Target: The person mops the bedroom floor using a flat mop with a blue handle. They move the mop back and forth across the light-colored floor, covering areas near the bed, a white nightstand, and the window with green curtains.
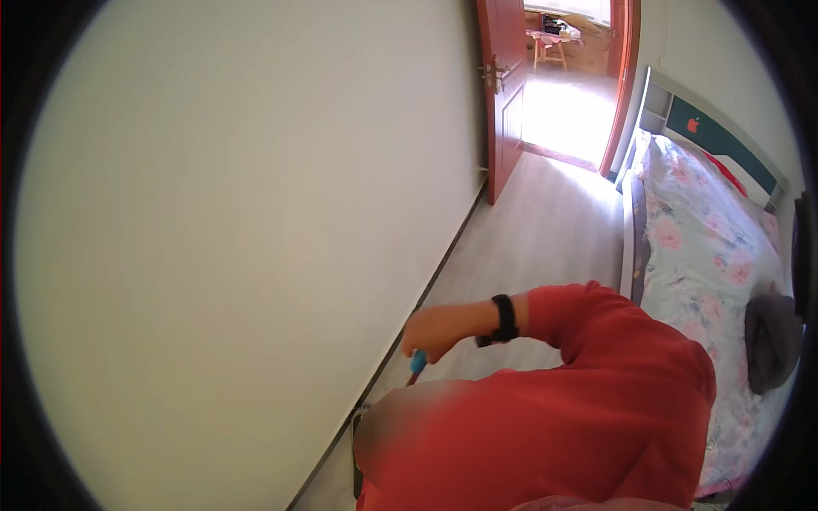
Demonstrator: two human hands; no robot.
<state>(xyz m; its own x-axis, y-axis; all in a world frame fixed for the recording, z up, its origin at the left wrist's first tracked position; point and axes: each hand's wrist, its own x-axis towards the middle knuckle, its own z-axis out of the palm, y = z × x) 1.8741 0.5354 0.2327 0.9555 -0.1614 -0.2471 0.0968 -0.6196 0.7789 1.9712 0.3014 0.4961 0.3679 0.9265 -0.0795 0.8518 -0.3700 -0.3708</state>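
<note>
My right hand (429,333) reaches out over the floor beside the wall, with a black band or watch (505,319) on its wrist. Its fingers are closed around a thin stick-like handle (417,362), blue at the top and reddish-brown below. The handle's lower part disappears behind my red sleeve and a blurred patch, so I cannot tell what it belongs to. My left hand is out of view. Near the skirting, a dark, narrow object (357,457) with a light edge shows partly past the red clothing.
A pale wall (243,223) with dark skirting (447,255) runs along the left. Ahead, a red door (505,102) stands open onto a bright room with a small table (553,39). On the right is a bed with a floral cover (696,255) and a dark grey cloth (770,345).
</note>
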